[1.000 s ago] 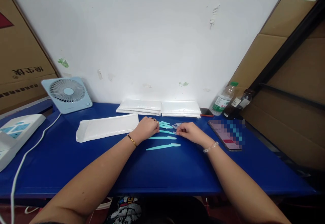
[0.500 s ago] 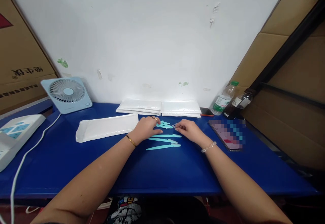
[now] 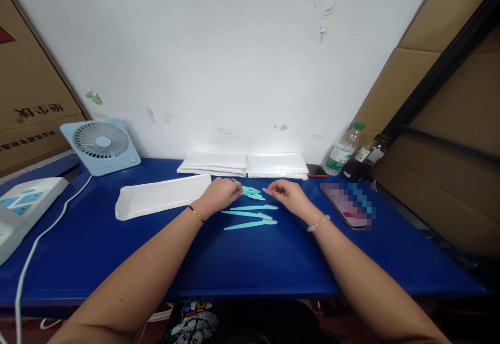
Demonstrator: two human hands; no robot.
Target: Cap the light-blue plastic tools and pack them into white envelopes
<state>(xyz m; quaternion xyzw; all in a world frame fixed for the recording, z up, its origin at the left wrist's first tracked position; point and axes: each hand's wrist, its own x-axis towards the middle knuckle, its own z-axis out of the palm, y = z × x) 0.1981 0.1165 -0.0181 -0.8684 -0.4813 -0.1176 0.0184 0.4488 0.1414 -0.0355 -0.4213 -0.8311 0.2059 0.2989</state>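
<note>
Turquoise sticks, three of them, lie loose on the blue table at 12 o'clock from you. Just beyond them, toward 1 o'clock, your right hand pinches a small clear piece between thumb and fingertips. Toward 11 o'clock your left hand is drawn narrow at the turquoise pile; whether it grips one cannot be told. Half a second ago your left thumb reached the farthest loose stick; now that stick lies clear of it.
</note>
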